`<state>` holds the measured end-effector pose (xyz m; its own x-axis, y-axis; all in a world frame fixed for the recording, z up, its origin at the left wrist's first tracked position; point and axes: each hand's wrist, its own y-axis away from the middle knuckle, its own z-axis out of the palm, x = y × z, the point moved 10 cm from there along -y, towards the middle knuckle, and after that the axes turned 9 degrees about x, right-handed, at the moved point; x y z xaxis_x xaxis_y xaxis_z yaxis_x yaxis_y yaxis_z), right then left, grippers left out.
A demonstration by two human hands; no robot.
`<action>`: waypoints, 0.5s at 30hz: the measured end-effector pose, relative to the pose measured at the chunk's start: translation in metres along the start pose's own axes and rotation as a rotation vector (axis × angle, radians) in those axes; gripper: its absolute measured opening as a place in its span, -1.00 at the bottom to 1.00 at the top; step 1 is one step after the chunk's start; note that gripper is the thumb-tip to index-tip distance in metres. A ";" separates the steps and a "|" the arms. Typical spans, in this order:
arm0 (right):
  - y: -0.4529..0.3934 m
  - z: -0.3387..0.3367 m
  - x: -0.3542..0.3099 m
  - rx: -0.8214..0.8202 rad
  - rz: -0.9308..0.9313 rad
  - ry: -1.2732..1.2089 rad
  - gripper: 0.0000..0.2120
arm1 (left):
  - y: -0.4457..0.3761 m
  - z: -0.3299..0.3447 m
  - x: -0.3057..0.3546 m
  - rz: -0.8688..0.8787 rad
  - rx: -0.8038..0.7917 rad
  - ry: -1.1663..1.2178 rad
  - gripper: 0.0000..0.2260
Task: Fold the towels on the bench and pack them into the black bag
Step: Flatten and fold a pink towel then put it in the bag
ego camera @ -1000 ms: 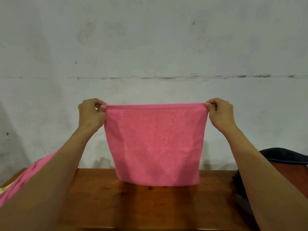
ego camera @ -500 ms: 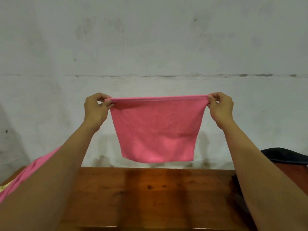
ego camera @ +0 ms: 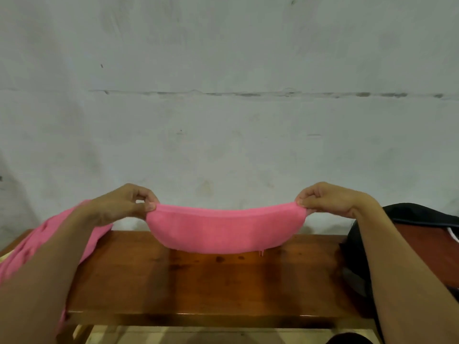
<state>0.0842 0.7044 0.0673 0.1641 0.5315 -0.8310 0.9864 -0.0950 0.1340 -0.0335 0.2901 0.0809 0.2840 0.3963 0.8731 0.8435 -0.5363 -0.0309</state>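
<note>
Both hands are stretched forward above the wooden bench [ego camera: 211,289], at about the same height. The left hand [ego camera: 121,204] pinches the left end of a pink towel [ego camera: 223,229] between thumb and curled fingers, and the right hand [ego camera: 330,199] pinches the right end in the same way. The towel hangs between them, its long axis going left to right, its middle sagging to the bench top; whether it touches the wood is hard to tell. A second pink towel [ego camera: 29,247] lies at the left, partly hidden by the left forearm. The black bag [ego camera: 422,214] sits at the right, cut off by the edge and covered partly by the right forearm.
</note>
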 end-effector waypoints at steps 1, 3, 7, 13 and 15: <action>0.002 0.009 0.010 -0.045 0.038 -0.020 -0.85 | 0.004 0.008 -0.013 -0.033 -0.040 0.015 -0.80; 0.008 0.025 0.029 -0.109 0.084 0.014 -0.86 | 0.014 0.023 -0.033 -0.061 -0.102 0.012 -0.75; 0.030 0.055 0.068 -0.198 0.192 -0.025 -0.82 | 0.048 0.056 -0.075 -0.162 -0.229 -0.004 -0.89; 0.055 0.095 0.112 -0.336 0.329 -0.035 -0.78 | 0.082 0.102 -0.117 -0.324 -0.342 0.139 -0.86; 0.059 0.102 0.117 -0.360 0.349 -0.041 -0.76 | 0.087 0.111 -0.120 -0.327 -0.344 0.215 -0.93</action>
<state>0.1608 0.6752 -0.0773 0.4914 0.4859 -0.7228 0.8142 0.0385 0.5793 0.0563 0.2782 -0.0808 -0.0997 0.4419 0.8915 0.6635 -0.6382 0.3905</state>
